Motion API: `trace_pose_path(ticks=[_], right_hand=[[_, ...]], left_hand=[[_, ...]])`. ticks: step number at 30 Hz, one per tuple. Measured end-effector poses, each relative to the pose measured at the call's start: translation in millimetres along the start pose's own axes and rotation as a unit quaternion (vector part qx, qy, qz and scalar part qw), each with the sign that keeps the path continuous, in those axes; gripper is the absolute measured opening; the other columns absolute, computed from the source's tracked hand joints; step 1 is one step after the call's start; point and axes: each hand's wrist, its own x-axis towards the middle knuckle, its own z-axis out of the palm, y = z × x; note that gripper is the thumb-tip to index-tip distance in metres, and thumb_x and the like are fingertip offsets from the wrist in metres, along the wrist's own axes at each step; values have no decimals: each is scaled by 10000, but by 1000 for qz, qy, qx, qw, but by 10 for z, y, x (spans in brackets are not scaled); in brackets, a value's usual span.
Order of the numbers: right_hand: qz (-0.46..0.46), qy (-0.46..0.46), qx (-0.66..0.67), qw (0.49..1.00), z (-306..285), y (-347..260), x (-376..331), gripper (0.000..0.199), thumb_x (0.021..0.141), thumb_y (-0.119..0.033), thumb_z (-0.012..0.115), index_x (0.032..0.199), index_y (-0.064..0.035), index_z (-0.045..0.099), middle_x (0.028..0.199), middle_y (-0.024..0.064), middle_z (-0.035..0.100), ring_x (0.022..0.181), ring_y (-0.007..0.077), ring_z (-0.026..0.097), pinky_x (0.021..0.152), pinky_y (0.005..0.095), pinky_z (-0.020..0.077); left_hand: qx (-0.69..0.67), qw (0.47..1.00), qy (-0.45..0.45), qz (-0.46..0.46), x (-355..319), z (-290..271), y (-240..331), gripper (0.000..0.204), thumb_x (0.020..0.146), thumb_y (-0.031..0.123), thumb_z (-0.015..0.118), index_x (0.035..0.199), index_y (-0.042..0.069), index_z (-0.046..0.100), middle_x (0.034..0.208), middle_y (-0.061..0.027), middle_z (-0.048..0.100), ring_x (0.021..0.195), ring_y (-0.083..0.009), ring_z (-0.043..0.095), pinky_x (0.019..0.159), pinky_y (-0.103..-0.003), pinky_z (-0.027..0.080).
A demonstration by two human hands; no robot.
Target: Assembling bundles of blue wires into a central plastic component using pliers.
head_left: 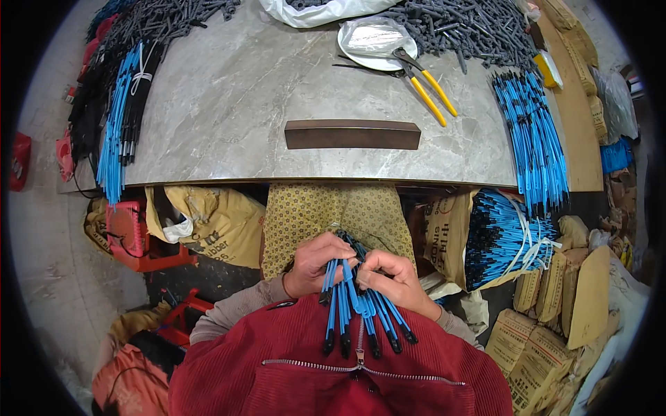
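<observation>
Both hands sit close together over the lap, below the near edge of the grey marble-patterned desk (229,104). The left hand (313,265) and the right hand (393,277) are each closed around a small bundle of blue plastic rods with black tips (357,305), fingers curled and thumbs pressed onto the rods where the bundle narrows at its top. The rods fan downward from the grip, their black ends hanging over the red corduroy jacket (333,374) near its zipper. The hands almost touch, with the bundle between them.

On the desk, well apart from the hands, a dark brown rectangular bar (352,134) lies parallel to the near edge, with bare stone all around it. Farther back, yellow-handled pliers (429,89) rest just beside a white plate covered in clear film (371,41). A heap of grey plastic rods (465,28) fills the far right corner, and a row of blue rods (534,139) overhangs the desk's right front edge. A tied sheaf of blue and black rods (125,111) lies along the left edge, also overhanging.

Below the desk, a large tied bundle of blue rods (503,239) rests on tan paper sacks (555,326) to the right of the hands; a red plastic stool (135,239) stands to the left.
</observation>
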Motion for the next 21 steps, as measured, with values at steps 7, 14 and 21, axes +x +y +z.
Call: trace_pose_path(ticks=[7,14,21], right_hand=[[15,0,13,1000,0,20,8,125,986,-101,605,892,-19,595,811,9,642,774,54,574,707,238,470],[28,5,-2,1000,29,12,13,154,993,-134,603,888,-23,590,805,4,640,768,49,572,703,238,470],[24,22,-8,999,19,51,18,157,999,-143,600,894,-26,594,803,-2,635,766,48,573,705,234,466]], left_hand=[[-17,998,-50,-31,78,-99,59,166,845,67,745,994,5,706,919,-128,669,833,-250,681,715,-330,544],[-149,949,-262,-98,542,-449,-51,146,891,46,705,1032,11,690,979,-109,652,909,-237,649,782,-331,509],[-193,898,-391,-55,814,-439,-229,148,930,99,668,1052,17,675,932,-94,595,854,-239,606,772,-357,482]])
